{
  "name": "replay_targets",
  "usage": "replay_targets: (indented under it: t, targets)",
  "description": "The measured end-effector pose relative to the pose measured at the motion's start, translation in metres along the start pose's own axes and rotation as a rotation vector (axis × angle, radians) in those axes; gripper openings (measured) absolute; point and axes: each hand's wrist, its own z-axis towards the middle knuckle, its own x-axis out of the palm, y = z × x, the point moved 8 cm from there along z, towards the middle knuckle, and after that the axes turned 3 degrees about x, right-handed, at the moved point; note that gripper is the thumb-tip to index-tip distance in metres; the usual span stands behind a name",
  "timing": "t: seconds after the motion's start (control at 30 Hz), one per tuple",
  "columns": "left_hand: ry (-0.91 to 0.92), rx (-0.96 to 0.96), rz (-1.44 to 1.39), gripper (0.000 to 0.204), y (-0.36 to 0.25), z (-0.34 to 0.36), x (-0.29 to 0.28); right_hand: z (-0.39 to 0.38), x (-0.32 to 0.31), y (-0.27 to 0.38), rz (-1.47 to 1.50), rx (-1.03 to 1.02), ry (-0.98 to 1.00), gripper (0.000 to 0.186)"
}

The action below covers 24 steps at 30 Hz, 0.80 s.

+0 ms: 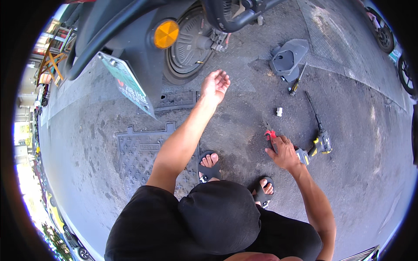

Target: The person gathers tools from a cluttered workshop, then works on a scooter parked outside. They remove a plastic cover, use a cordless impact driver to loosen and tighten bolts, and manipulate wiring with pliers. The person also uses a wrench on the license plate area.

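My left hand [215, 87] is held out palm up near the rear wheel [185, 48] of a dark motor scooter. Its fingers curl loosely, and I see nothing in them. Low to the ground on the right, my right hand [285, 153] grips red-handled pliers [270, 134], their narrow tip pointing away from me. Most of the handles lie hidden under the fingers. Just right of that hand lies a yellow and black cordless drill [322, 143] with a long black extension. A small white fitting [279, 112] sits on the ground beyond the pliers.
A dark grey plastic cover [288, 56] lies at the far right with a screwdriver [297, 82] beside it. The scooter's licence plate [126, 82] and orange reflector [166, 34] overhang the left. Metal covers [146, 152] are set in the pavement by my sandalled feet [209, 161].
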Motion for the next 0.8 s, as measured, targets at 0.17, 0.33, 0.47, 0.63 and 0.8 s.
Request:
replay_targets:
  t: [0.17, 0.33, 0.47, 0.63, 0.8]
  targets:
    - [0.132, -0.037, -0.016, 0.019, -0.003, 0.001, 0.011, -0.031, -0.015, -0.068, -0.096, 0.280, -0.339, 0.045]
    - [0.280, 0.058, -0.039, 0.021, -0.031, 0.001, 0.064, -0.046, -0.017, -0.122, -0.073, 0.399, -0.361, 0.048]
    - [0.142, 0.048, -0.050, 0.029, -0.029, 0.013, 0.078, -0.043, -0.010, -0.128, -0.111, 0.537, -0.319, 0.039]
    - [0.149, 0.095, -0.018, 0.031, -0.033, 0.011, 0.078, -0.024, -0.012, -0.085, -0.228, 0.422, -0.372, 0.032]
    - [0.229, 0.079, 0.005, 0.030, -0.029, 0.002, 0.076, -0.001, 0.010, -0.035, -0.170, 0.187, -0.126, 0.047]
